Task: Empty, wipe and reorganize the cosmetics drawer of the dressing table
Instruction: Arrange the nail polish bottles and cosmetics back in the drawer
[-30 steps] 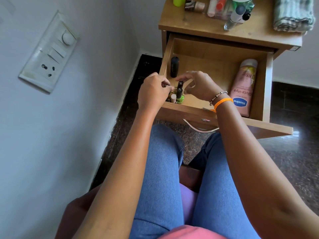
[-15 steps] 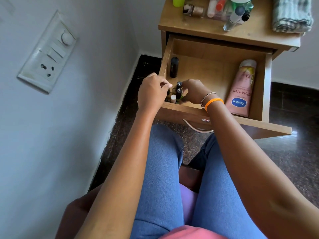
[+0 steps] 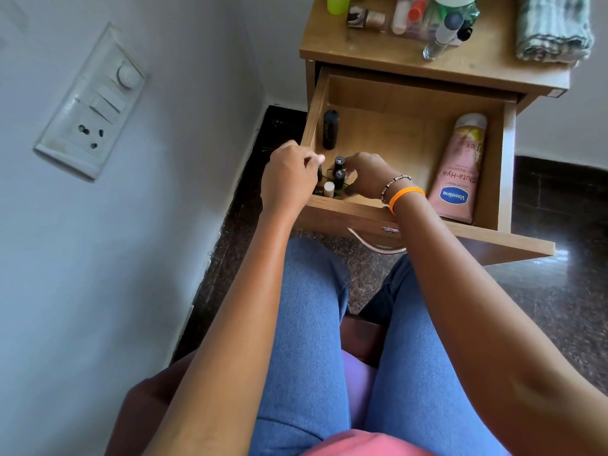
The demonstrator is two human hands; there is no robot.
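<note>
Left hand: fingers curled, at front-left corner of drawer, over the small bottles; whether it holds one – can't tell, hidden under knuckles.
Right hand: curled down beside the small bottles, fingertips at the green one; grip looks like a pinch but can't tell for sure. Beaded bracelet + orange band on wrist.
Small bottles: cluster upright in front-left corner of drawer, btwn both hands; two black caps w/ labels on top, one white cap nearest front wall.
Drawer: pulled out, wood, metal handle on front partly behind right wrist.
Black tube: upright against left wall of drawer, just behind the cluster, apart from hands.
Lotion tube: pink, Vaseline, lying along right wall, cap toward back.
Worktop: above drawer; mixed bottles grouped at back-centre, small gold-cap bottle lying to their left, green item at far-left edge.
Folded cloth: right end of worktop, well apart from bottles.
</note>
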